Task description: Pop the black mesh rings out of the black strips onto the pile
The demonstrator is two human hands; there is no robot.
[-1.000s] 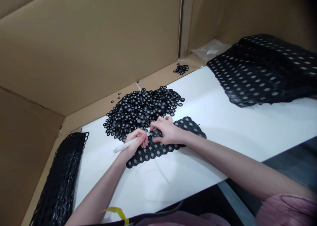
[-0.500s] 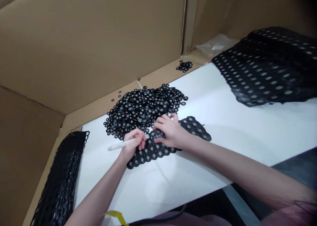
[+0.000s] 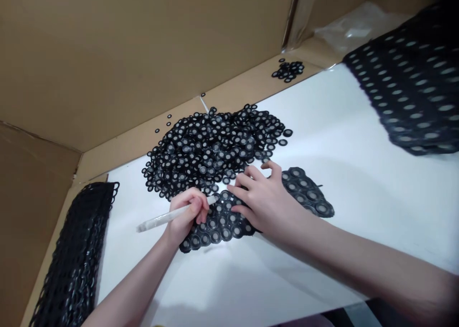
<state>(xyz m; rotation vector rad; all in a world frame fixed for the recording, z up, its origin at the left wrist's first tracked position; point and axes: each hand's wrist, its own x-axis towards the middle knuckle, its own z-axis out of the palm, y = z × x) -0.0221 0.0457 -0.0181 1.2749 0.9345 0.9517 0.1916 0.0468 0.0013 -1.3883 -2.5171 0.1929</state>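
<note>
My left hand (image 3: 190, 212) is closed around a white pen-like stick (image 3: 161, 220), its tip over a black sheet of joined rings (image 3: 224, 224) with pale round centres. That sheet lies flat on the white table. Over the sheet's middle is my right hand (image 3: 263, 193), fingers apart and slightly bent, nothing visible in them; its thumb and fingertips are at or just above the sheet, and I cannot tell whether they touch. The right hand hides part of the sheet. Just beyond both hands lies a heap of loose black rings (image 3: 215, 145).
Cardboard walls (image 3: 143, 40) enclose the far and left sides. A stack of black perforated sheets (image 3: 75, 255) lies at the left edge. A large black sheet with pale dots (image 3: 412, 88) lies at right, near a clear plastic bag (image 3: 358, 28). A small ring pile (image 3: 289, 70) sits behind.
The camera view has moved closer and shifted. My right hand's fingers have spread and lifted a little. The left hand still holds the white stick over the sheet.
</note>
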